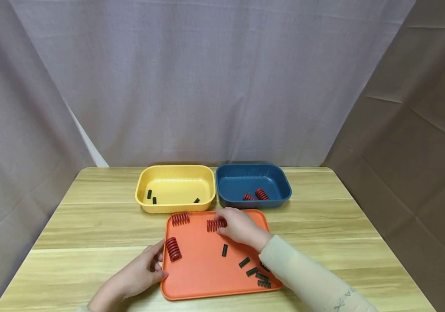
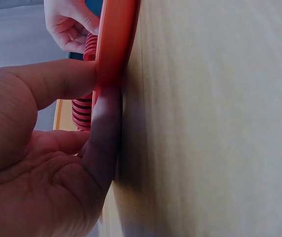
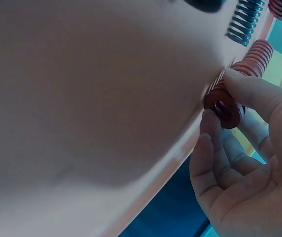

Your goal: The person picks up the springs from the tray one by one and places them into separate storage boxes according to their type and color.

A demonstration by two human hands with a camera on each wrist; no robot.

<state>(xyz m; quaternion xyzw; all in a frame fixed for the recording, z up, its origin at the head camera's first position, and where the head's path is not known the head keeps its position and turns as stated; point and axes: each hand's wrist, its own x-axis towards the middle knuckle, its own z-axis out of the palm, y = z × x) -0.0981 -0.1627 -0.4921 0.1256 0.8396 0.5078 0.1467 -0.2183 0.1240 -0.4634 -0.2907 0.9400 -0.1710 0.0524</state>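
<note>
An orange tray (image 1: 203, 273) lies on the table, its left rim gripped by the left hand (image 1: 138, 271), thumb on the near part of the rim. In the left wrist view that hand (image 2: 47, 123) pinches the tray edge (image 2: 112, 44). The right hand (image 1: 242, 227) pinches a red spring (image 1: 212, 225) over the far part of the tray; the right wrist view shows the spring (image 3: 222, 106) between thumb and fingers of this hand (image 3: 249, 192). Two more red springs (image 1: 180, 219) (image 1: 173, 249) lie at the tray's left. Several dark springs (image 1: 244, 262) lie toward its right.
Behind the tray stand a yellow bin (image 1: 175, 209) holding three small dark springs (image 1: 149, 194) and, to its right, a blue bin (image 1: 253, 203) with red springs (image 1: 261, 194). Grey curtains (image 1: 207, 86) hang behind the wooden table (image 1: 89, 225).
</note>
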